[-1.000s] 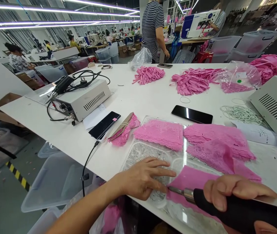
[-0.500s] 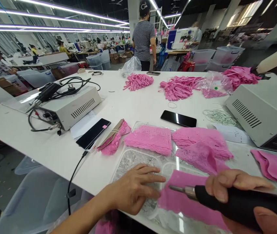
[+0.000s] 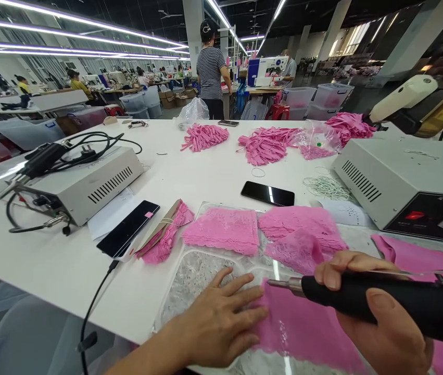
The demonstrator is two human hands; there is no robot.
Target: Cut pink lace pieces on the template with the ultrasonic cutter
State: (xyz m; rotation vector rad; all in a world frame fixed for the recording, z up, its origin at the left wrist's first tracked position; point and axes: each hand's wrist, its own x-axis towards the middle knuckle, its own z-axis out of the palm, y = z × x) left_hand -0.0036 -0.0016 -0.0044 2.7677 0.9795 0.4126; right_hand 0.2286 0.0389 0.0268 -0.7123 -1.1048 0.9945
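Observation:
My left hand point(image 3: 227, 317) lies flat with its fingers spread, the fingertips on the left edge of a pink fabric piece point(image 3: 303, 333). My right hand point(image 3: 381, 312) is wrapped round a black ultrasonic welding handpiece point(image 3: 401, 299). Its pointed metal tip point(image 3: 279, 284) is at the upper left corner of the fabric piece, close to my left fingertips; whether it touches cannot be told. The fabric rests on a clear, scuffed plastic sheet point(image 3: 193, 271). Just beyond are a stack of pink lace pieces point(image 3: 221, 229) and a second lace stack point(image 3: 299, 224) with one piece slipping forward.
Grey generator boxes stand at left point(image 3: 100, 182) and right point(image 3: 412, 172). Between them lie a black phone point(image 3: 268, 194), a cabled tablet-like phone point(image 3: 129, 229), a tied pink lace bundle point(image 3: 166, 234), green rubber bands point(image 3: 326, 187) and pink strip piles point(image 3: 264, 146). A person point(image 3: 211, 73) stands beyond the table.
My left hand has flattened and spread onto the fabric's edge. The handpiece in my right hand has shifted slightly up and left. The camera view has turned to the right.

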